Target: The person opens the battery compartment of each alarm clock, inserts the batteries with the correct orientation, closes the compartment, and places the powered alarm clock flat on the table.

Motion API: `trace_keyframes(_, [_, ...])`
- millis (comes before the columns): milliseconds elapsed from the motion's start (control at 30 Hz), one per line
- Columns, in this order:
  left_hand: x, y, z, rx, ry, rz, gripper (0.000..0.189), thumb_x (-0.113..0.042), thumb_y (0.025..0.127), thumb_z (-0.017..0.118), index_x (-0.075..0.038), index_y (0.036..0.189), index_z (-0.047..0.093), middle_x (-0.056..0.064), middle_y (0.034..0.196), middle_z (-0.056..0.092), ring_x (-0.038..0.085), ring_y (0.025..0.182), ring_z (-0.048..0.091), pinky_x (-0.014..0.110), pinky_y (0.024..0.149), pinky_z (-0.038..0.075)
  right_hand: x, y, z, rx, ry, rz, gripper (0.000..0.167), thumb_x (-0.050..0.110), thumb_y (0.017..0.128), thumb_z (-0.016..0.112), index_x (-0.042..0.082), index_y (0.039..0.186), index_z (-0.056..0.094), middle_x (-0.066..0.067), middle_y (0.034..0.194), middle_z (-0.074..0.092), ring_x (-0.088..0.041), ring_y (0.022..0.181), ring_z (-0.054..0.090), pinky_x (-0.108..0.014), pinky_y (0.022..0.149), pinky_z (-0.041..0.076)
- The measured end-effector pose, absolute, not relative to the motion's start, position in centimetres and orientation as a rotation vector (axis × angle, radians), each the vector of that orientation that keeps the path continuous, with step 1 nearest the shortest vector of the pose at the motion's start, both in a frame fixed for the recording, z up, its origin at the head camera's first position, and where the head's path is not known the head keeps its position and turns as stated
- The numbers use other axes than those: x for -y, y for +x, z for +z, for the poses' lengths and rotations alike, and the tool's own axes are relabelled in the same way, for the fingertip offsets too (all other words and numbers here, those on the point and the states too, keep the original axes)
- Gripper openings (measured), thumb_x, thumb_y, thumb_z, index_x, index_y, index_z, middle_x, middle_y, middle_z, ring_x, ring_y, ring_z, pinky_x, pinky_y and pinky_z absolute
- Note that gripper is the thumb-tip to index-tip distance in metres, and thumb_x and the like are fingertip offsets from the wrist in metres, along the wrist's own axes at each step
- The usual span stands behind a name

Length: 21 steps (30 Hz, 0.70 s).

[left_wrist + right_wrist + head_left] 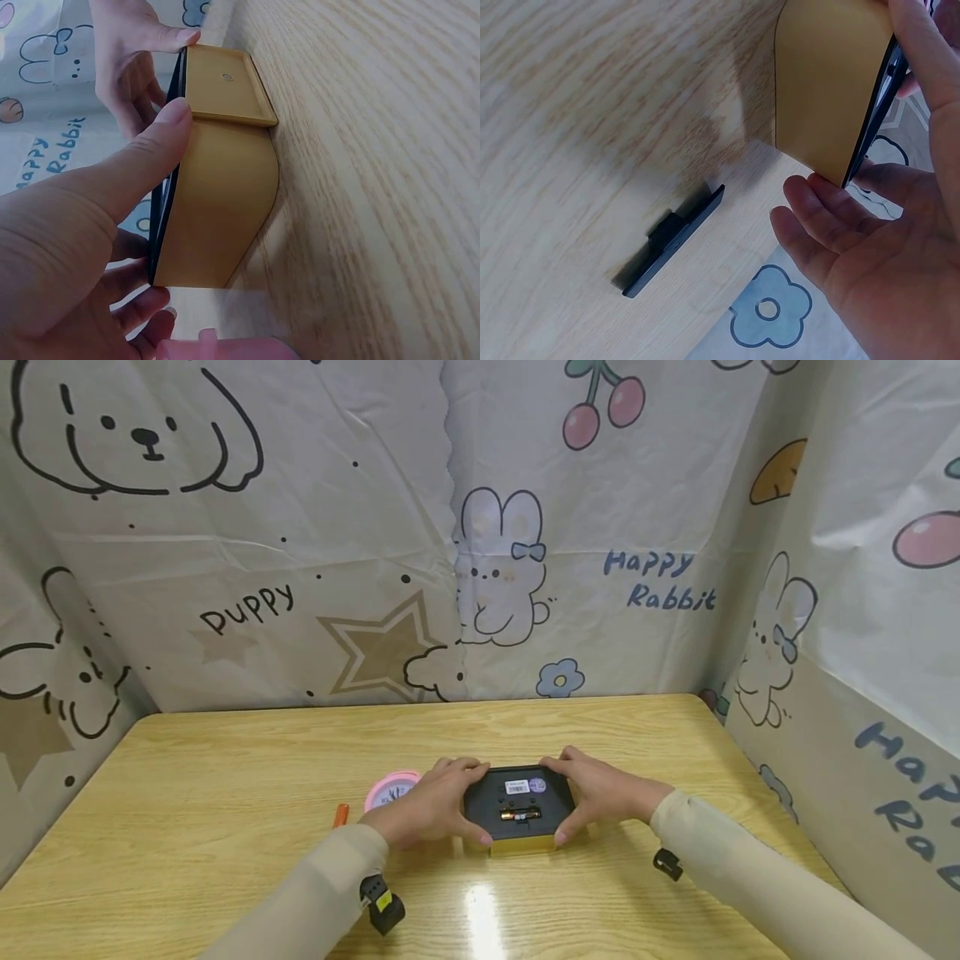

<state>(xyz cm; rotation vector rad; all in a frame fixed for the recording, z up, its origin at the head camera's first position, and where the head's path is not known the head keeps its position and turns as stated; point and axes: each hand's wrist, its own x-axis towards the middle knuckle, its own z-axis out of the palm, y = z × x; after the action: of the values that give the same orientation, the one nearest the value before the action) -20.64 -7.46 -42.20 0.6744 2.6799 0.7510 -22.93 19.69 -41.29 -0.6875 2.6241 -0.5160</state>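
A gold, faceted box-like device [480, 814] with a black back lies back-up on the table. A battery [520, 815] sits in the uncovered slot of its back, below a white barcode label [517, 787] and a round purple sticker [537, 785]. My left hand [427, 806] grips the device's left side, thumb at the near edge and fingers at the far one. On the opposite side my right hand [603, 789] holds it the same way. In the right wrist view a small black tabbed cover [676, 238] lies on the table near the right hand.
A round pink-rimmed item [393, 787] lies just beyond my left wrist. Left of it is a short orange stick-like thing [341, 815], partly hidden by the sleeve. The wooden table [247, 777] ends at a printed cloth wall [360, 535] behind and at the right.
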Motion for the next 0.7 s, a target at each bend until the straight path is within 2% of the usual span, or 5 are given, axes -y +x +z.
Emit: trace_keyframes(700, [7.33, -21.18, -41.74, -2.645, 0.729, 0.665, 0.107, -0.041, 0.072, 0.091, -0.006, 0.156, 0.036, 0.011, 0.16, 0.039, 0.033, 0.145, 0.035, 0.048, 0.119, 0.035, -19.47, -22.49, -41.2, -2.658, -0.698, -0.493, 0.117, 0.049, 0.061, 0.095, 0.002, 0.153, 0.04, -0.007, 0.116, 0.05, -0.017, 0.099, 0.051, -0.038, 0.094, 0.047])
